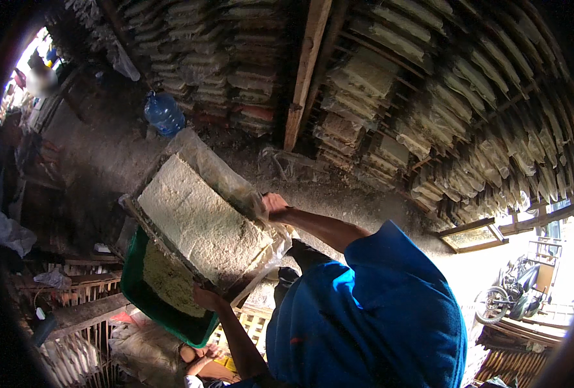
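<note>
A wide tray (164,240) with wooden edges is held tilted between my two hands. On it lies a thick slab of pale, crumbly, grain-like material (200,216), with clear plastic sheeting (219,176) folded along its far side and near end. My left hand (207,297) is closed round the tray's near edge by the corner. My right hand (275,204) grips the opposite side, its fingers partly hidden by the plastic. Below the tray, partly covered by it, stands a green tub (130,275) holding loose yellowish grains (170,278).
Racks of plastic-wrapped pale slabs (358,84) fill the far right. A wooden post (306,74) stands before them. A blue water jug (164,114) sits beyond the tray. Beside the tub, another person's limb (203,361) shows near a yellow crate (255,326). A motorcycle (510,291) stands outside at right.
</note>
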Demonstrator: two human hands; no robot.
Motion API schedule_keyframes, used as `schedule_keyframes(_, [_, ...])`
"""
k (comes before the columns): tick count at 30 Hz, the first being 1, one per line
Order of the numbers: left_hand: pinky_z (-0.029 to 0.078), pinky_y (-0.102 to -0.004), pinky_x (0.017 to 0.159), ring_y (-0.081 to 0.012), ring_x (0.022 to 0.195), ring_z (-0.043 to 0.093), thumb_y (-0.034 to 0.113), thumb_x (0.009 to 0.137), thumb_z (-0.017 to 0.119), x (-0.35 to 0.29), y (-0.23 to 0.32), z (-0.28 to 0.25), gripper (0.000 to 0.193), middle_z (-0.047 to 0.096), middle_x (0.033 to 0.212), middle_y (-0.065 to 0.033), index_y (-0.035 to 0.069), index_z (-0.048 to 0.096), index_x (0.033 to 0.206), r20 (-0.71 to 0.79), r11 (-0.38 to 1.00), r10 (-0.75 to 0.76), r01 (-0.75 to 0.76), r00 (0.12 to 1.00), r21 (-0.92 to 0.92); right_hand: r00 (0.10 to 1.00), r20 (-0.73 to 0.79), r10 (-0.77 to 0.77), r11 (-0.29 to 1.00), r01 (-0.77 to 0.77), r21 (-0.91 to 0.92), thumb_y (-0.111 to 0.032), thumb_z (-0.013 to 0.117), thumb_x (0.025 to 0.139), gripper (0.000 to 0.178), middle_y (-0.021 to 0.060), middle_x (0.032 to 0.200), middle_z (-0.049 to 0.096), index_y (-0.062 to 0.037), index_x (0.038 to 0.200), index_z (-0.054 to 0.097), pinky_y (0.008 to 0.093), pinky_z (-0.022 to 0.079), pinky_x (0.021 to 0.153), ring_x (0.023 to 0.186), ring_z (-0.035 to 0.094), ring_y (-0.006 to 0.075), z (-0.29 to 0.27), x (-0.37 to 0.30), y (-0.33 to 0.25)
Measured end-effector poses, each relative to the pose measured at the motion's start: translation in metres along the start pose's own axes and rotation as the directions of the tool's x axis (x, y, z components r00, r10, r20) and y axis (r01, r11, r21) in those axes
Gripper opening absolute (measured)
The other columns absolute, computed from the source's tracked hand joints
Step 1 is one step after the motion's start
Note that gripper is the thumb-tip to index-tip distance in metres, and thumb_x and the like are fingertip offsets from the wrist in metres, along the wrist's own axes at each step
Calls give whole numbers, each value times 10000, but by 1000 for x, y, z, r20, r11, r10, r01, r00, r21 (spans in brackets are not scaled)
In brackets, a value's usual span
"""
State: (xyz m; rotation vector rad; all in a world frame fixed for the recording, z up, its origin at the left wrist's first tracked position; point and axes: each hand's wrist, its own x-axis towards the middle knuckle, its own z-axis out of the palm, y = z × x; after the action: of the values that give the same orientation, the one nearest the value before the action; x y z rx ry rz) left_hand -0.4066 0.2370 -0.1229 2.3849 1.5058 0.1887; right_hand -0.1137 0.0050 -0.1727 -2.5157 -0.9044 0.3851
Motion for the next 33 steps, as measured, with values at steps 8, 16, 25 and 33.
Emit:
schedule_keyframes(8, [417,-441,947,-343,1048,576,224,935,353,-9,-5,18,404,616,1106,-220,-22,602,1137,24,986,-38,42,999,-163,993,112,-20,1000,20,5,-115,545,698,243,196,907,565,-28,924,556,440,465,737,849,576,362,-3,10,12])
schedule_keyframes(16, [412,-471,956,-382,1069,550,320,878,497,-13,9,3,435,596,1141,-212,5,577,1167,89,995,31,-39,996,90,981,191,34,998,-43,40,-129,578,686,152,153,836,604,-54,818,587,407,486,719,838,607,306,-34,20,-15])
schedule_keyframes(25, [452,-445,870,-359,1031,559,327,842,570,-30,-48,58,455,566,1156,-210,9,559,1167,-145,937,167,-111,975,331,981,-67,-180,969,165,-181,-182,579,691,130,115,708,566,-77,766,570,407,446,559,675,571,284,0,21,4])
schedule_keyframes(33, [430,-447,909,-380,1050,542,202,925,403,-17,-95,97,368,551,1155,-254,-36,539,1170,125,904,89,-133,988,406,992,123,29,975,-1,-222,-316,625,703,200,109,663,622,-121,748,623,381,488,534,630,629,268,-24,28,-2])
